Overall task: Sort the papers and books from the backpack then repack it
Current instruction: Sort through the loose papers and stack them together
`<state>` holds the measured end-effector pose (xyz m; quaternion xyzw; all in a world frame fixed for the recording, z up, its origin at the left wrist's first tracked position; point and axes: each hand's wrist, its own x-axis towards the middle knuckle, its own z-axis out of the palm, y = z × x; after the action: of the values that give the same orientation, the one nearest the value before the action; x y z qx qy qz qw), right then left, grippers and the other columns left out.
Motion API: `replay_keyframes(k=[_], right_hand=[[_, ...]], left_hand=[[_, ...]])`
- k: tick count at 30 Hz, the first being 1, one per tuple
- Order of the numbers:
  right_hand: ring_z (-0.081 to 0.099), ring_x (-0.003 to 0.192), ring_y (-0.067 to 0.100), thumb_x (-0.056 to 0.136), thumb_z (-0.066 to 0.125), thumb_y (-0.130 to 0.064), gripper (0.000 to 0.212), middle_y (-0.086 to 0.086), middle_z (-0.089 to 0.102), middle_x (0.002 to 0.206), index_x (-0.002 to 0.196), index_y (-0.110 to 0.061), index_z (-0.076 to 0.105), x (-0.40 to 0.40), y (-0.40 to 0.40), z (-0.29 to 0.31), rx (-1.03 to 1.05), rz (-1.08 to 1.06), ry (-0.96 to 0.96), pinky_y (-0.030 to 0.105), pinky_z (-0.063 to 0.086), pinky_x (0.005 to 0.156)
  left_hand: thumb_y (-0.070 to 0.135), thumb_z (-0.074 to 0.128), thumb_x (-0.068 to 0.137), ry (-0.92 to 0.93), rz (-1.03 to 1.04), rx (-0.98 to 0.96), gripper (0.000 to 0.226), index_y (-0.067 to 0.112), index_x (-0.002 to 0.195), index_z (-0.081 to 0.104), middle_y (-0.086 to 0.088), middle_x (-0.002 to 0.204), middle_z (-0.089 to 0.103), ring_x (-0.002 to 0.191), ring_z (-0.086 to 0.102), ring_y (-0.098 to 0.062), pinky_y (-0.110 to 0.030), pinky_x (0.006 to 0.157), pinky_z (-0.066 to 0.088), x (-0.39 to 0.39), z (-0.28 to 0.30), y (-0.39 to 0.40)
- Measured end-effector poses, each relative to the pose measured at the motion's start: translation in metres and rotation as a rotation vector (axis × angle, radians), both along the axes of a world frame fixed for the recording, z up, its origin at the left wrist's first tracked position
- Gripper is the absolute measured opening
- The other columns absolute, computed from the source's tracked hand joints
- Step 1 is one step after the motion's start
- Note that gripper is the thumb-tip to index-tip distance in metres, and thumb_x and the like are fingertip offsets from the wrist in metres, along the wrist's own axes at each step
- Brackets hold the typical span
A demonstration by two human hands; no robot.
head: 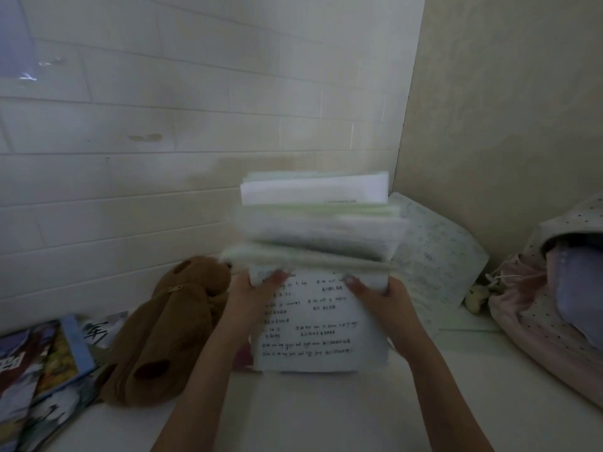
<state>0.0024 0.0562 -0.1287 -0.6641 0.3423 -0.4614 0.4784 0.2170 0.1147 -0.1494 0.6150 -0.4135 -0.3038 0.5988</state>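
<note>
I hold a stack of white papers (318, 324) with handwritten lines above a white surface (326, 406). My left hand (251, 295) grips its left edge, thumb on the top sheet. My right hand (383, 296) grips the right edge, thumb on top. The upper sheets (313, 220) are fanned upward and blurred. A pink dotted backpack (535, 324) lies open at the right with a bluish item (577, 282) inside. Colourful books (42, 363) lie at the lower left.
A brown plush pouch (166, 331) with a zipper lies left of the papers. A printed sheet (437, 259) leans in the corner behind them. A small plush charm (476, 298) sits by the backpack. Tiled wall (163, 125) stands behind.
</note>
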Motion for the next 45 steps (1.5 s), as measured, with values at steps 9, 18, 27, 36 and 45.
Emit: replay_keyframes(k=[9, 18, 27, 36, 45], right_hand=[[0.056, 0.110, 0.020, 0.097, 0.046, -0.037, 0.043, 0.000, 0.054, 0.126, 0.136, -0.018, 0.043, -0.016, -0.033, -0.030, 0.097, -0.401, 0.111, 0.036, 0.042, 0.095], [0.051, 0.122, 0.032, 0.079, 0.074, -0.019, 0.077, 0.017, 0.053, 0.132, 0.139, -0.004, 0.028, -0.061, -0.069, -0.067, 0.307, -0.675, 0.119, 0.040, 0.037, 0.103], [0.003, 0.147, 0.021, 0.071, 0.080, -0.035, 0.095, -0.016, 0.010, 0.148, 0.145, -0.035, 0.021, -0.060, -0.055, -0.054, 0.034, -0.140, 0.558, 0.056, 0.015, 0.114], [0.001, 0.147, 0.011, 0.085, 0.059, -0.050, 0.068, -0.016, 0.010, 0.158, 0.143, -0.049, 0.022, -0.041, -0.046, -0.071, -0.109, -0.151, 0.881, 0.054, -0.004, 0.115], [0.031, 0.140, 0.021, 0.099, 0.033, -0.014, 0.055, -0.002, 0.032, 0.153, 0.147, -0.041, 0.023, 0.007, -0.045, -0.066, -0.386, -0.321, 0.949, 0.041, 0.018, 0.114]], left_hand=[[0.022, 0.055, 0.094, -0.029, 0.174, -0.055, 0.026, 0.006, 0.114, 0.060, -0.002, 0.100, 0.068, 0.091, 0.066, -0.023, -0.033, 0.074, 0.054, -0.006, -0.009, -0.004], [0.012, 0.061, 0.089, -0.058, 0.130, 0.313, 0.034, 0.004, 0.121, 0.057, -0.012, 0.120, 0.063, 0.105, 0.061, -0.029, -0.036, 0.083, 0.051, 0.019, -0.036, -0.019], [0.006, 0.060, 0.087, -0.014, 0.317, 0.103, 0.035, 0.004, 0.121, 0.052, -0.012, 0.122, 0.060, 0.105, 0.059, -0.029, -0.035, 0.081, 0.049, 0.024, -0.025, -0.013], [0.006, 0.051, 0.092, -0.201, 0.562, -0.022, 0.025, 0.002, 0.117, 0.055, -0.015, 0.120, 0.060, 0.109, 0.056, -0.031, -0.030, 0.079, 0.040, 0.018, -0.004, 0.009], [0.006, 0.051, 0.092, -0.222, 0.548, -0.022, 0.020, 0.004, 0.111, 0.056, -0.014, 0.115, 0.062, 0.093, 0.054, -0.021, -0.029, 0.076, 0.041, 0.019, -0.004, 0.009]])
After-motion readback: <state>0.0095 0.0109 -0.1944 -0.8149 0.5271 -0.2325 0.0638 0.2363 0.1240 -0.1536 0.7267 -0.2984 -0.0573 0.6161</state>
